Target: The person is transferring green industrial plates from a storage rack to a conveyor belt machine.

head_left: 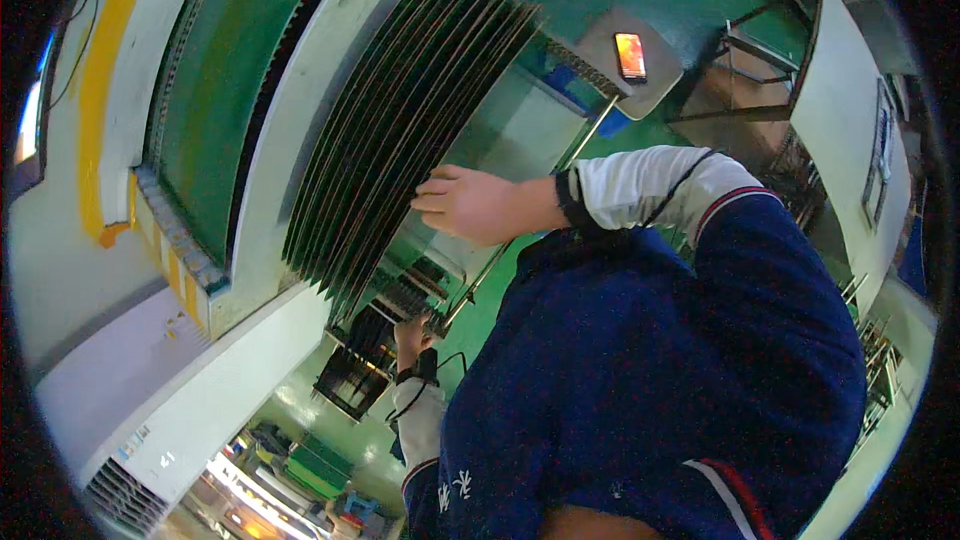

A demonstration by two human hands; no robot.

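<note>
1. I judged the handling of the panels [415,105] to be partway along: a long row already stood packed close together at 11 o'clock in my view, with both hands beside it.
2. How much was left I could not tell; nothing on my feed gave a count of what was done.
3. The panels looked thin, flat and dark green, with pale brownish edges, ranged parallel with narrow gaps between them.
4. The right hand [470,205], near the centre, had its grip loosely spread, fingers extended at the row's edge. I saw nothing enclosed in it and could not confirm contact.
5. The left hand [411,335], at 7 o'clock, was near the row's lower end; I could not tell whether its grip held anything.
6. At 1 o'clock, a lit phone [631,57] lay on a greyish seat [657,92].
</note>
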